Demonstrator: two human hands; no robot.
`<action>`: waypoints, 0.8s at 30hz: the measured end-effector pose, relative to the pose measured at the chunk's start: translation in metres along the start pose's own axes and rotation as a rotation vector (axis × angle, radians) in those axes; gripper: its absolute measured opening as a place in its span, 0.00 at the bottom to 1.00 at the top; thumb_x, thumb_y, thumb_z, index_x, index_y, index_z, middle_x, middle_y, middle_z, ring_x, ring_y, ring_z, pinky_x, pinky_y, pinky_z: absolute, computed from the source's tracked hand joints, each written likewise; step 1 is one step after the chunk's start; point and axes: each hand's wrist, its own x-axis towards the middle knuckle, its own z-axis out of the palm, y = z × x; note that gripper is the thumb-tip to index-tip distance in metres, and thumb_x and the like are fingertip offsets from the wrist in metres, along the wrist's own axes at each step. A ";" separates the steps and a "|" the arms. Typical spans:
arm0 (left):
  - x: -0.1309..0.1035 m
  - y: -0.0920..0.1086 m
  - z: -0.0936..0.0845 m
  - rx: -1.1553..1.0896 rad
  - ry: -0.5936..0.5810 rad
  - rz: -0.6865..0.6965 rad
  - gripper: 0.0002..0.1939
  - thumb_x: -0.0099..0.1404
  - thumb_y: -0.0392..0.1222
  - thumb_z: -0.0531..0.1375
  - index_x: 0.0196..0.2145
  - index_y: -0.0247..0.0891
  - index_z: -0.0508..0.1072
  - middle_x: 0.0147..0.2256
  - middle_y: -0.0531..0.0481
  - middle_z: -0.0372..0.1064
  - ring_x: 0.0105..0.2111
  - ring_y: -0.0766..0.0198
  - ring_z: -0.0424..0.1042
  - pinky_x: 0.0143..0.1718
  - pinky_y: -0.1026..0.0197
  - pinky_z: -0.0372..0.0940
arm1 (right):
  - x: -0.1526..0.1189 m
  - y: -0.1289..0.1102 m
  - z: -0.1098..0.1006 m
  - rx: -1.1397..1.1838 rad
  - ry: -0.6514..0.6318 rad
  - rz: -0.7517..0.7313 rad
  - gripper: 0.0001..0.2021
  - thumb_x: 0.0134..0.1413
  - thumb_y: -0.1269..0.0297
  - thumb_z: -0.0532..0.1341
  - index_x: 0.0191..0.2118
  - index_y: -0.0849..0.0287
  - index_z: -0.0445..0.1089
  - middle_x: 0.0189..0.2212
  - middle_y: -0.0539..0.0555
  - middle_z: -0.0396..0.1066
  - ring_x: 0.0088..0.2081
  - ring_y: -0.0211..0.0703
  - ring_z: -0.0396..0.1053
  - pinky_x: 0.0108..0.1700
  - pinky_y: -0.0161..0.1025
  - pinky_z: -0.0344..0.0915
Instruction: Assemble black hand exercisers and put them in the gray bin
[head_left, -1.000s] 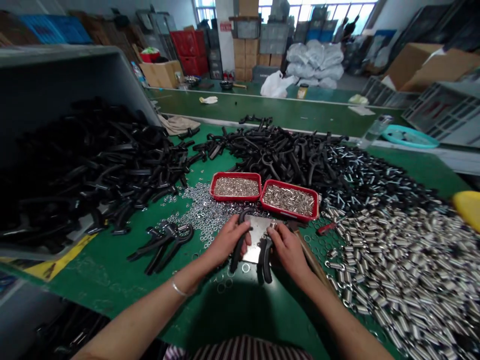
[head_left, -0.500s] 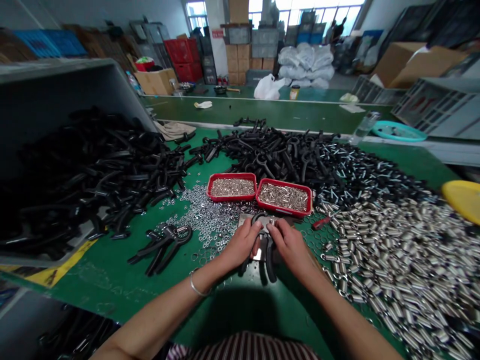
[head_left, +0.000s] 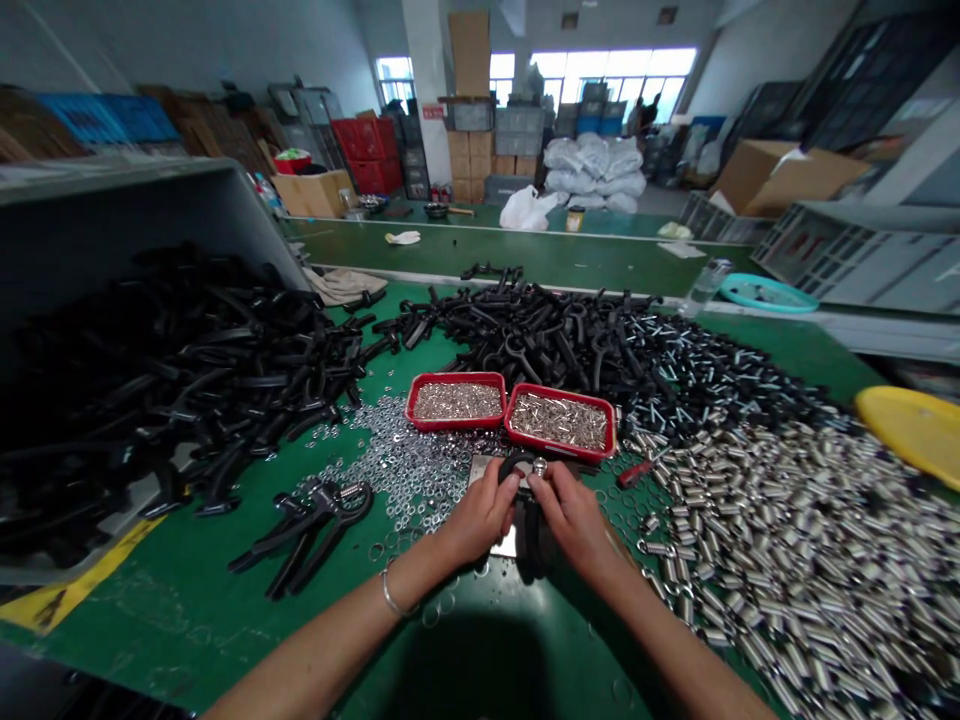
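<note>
In front of me a black hand grip exerciser point(head_left: 532, 535) is held over a small metal plate point(head_left: 504, 548), its handles pointing toward me. My left hand point(head_left: 480, 508) is closed round its left side, thumb on top. A coil spring point(head_left: 539, 467) shows at its upper end, where my right hand point(head_left: 571, 512) pinches with thumb and fingers. My fingers hide part of the frame. Just beyond stand two red trays, the left tray point(head_left: 457, 427) full of tiny metal parts, the right tray point(head_left: 561, 447) full of small pins.
Assembled hand grips point(head_left: 307, 535) lie at left, near scattered nuts point(head_left: 405, 470). A tipped grey bin point(head_left: 247, 215) spills black handles. More black handles point(head_left: 525, 335) are heaped behind the trays. A large pile of springs point(head_left: 810, 540) covers the right, with a red screwdriver point(head_left: 634, 474) beside it.
The view has tilted up, so the bench sits lower in the picture. In my hands the grip has turned, and its handles now appear closer together. Both hands keep hold of it.
</note>
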 end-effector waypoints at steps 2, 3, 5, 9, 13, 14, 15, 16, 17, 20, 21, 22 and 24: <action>-0.002 -0.005 -0.001 0.069 0.009 0.018 0.20 0.75 0.53 0.41 0.50 0.37 0.61 0.23 0.52 0.67 0.27 0.58 0.72 0.33 0.58 0.63 | -0.002 -0.003 0.000 0.004 -0.011 -0.006 0.13 0.67 0.53 0.51 0.38 0.54 0.65 0.30 0.52 0.72 0.31 0.45 0.70 0.35 0.37 0.60; -0.003 -0.008 -0.002 0.119 0.014 0.031 0.20 0.75 0.53 0.41 0.52 0.36 0.60 0.27 0.49 0.70 0.30 0.57 0.73 0.35 0.57 0.64 | -0.003 -0.005 -0.001 0.004 -0.021 -0.003 0.13 0.67 0.53 0.51 0.38 0.54 0.65 0.30 0.53 0.72 0.31 0.45 0.70 0.35 0.37 0.60; -0.004 -0.013 -0.006 0.243 0.013 0.069 0.21 0.75 0.52 0.41 0.53 0.35 0.60 0.35 0.42 0.74 0.36 0.54 0.75 0.40 0.54 0.66 | -0.004 -0.009 -0.005 0.004 -0.065 0.015 0.13 0.67 0.53 0.50 0.39 0.55 0.66 0.31 0.53 0.73 0.33 0.46 0.70 0.36 0.38 0.61; -0.004 -0.015 -0.019 0.550 -0.108 0.129 0.24 0.73 0.57 0.46 0.53 0.34 0.61 0.43 0.34 0.74 0.43 0.48 0.76 0.44 0.50 0.67 | -0.004 -0.012 -0.013 0.068 -0.228 0.032 0.14 0.67 0.53 0.52 0.41 0.56 0.68 0.35 0.54 0.74 0.37 0.46 0.71 0.40 0.39 0.63; -0.012 -0.006 -0.028 0.732 -0.284 0.092 0.31 0.68 0.65 0.51 0.51 0.32 0.63 0.38 0.32 0.75 0.38 0.43 0.77 0.38 0.49 0.68 | -0.008 -0.007 -0.006 0.196 -0.312 0.057 0.14 0.67 0.54 0.51 0.41 0.57 0.69 0.39 0.55 0.74 0.40 0.45 0.70 0.44 0.39 0.65; -0.015 -0.002 -0.030 0.740 -0.302 0.083 0.31 0.68 0.65 0.50 0.51 0.32 0.63 0.37 0.32 0.75 0.37 0.42 0.77 0.37 0.50 0.68 | -0.010 -0.007 -0.003 0.190 -0.302 0.067 0.14 0.67 0.55 0.50 0.40 0.57 0.69 0.38 0.55 0.74 0.40 0.45 0.70 0.44 0.40 0.65; -0.017 0.003 -0.031 0.740 -0.313 0.080 0.32 0.68 0.65 0.50 0.52 0.31 0.63 0.36 0.31 0.75 0.36 0.41 0.77 0.36 0.50 0.68 | -0.013 -0.007 0.000 0.167 -0.289 0.076 0.13 0.66 0.55 0.51 0.40 0.57 0.68 0.37 0.55 0.74 0.38 0.45 0.70 0.42 0.40 0.65; -0.019 0.007 -0.032 0.734 -0.325 0.083 0.32 0.68 0.65 0.50 0.52 0.31 0.63 0.36 0.31 0.75 0.36 0.41 0.77 0.36 0.50 0.68 | -0.015 -0.008 0.002 0.130 -0.276 0.080 0.13 0.66 0.56 0.52 0.39 0.57 0.68 0.35 0.56 0.74 0.37 0.46 0.70 0.40 0.40 0.65; -0.019 0.011 -0.034 0.727 -0.339 0.090 0.32 0.68 0.65 0.51 0.52 0.31 0.63 0.36 0.31 0.75 0.36 0.41 0.77 0.36 0.49 0.68 | -0.017 -0.009 0.003 0.085 -0.261 0.080 0.12 0.65 0.56 0.52 0.39 0.57 0.68 0.33 0.56 0.73 0.35 0.47 0.70 0.38 0.40 0.64; -0.014 0.018 -0.037 0.714 -0.375 0.118 0.33 0.67 0.64 0.53 0.54 0.30 0.63 0.38 0.30 0.75 0.39 0.40 0.77 0.39 0.48 0.69 | -0.019 -0.011 0.005 -0.072 -0.194 0.051 0.13 0.64 0.56 0.52 0.42 0.58 0.68 0.31 0.57 0.74 0.32 0.49 0.71 0.34 0.40 0.61; -0.011 0.017 -0.038 0.707 -0.380 0.115 0.34 0.67 0.64 0.54 0.55 0.29 0.63 0.39 0.30 0.75 0.40 0.40 0.77 0.40 0.48 0.69 | -0.017 -0.011 0.005 -0.121 -0.172 0.037 0.14 0.65 0.57 0.51 0.43 0.58 0.69 0.32 0.59 0.75 0.33 0.50 0.72 0.34 0.40 0.61; -0.006 0.014 -0.039 0.689 -0.380 0.108 0.34 0.67 0.63 0.54 0.56 0.29 0.62 0.41 0.29 0.75 0.42 0.41 0.77 0.42 0.49 0.69 | -0.014 -0.010 0.006 -0.161 -0.168 0.029 0.15 0.66 0.57 0.50 0.44 0.59 0.69 0.34 0.60 0.76 0.34 0.51 0.73 0.35 0.40 0.61; 0.004 0.004 -0.039 0.624 -0.370 0.100 0.33 0.67 0.61 0.55 0.59 0.31 0.61 0.47 0.30 0.74 0.46 0.43 0.76 0.45 0.50 0.69 | -0.003 -0.006 0.005 -0.243 -0.208 0.033 0.15 0.67 0.58 0.50 0.45 0.60 0.70 0.36 0.62 0.77 0.37 0.52 0.74 0.36 0.40 0.62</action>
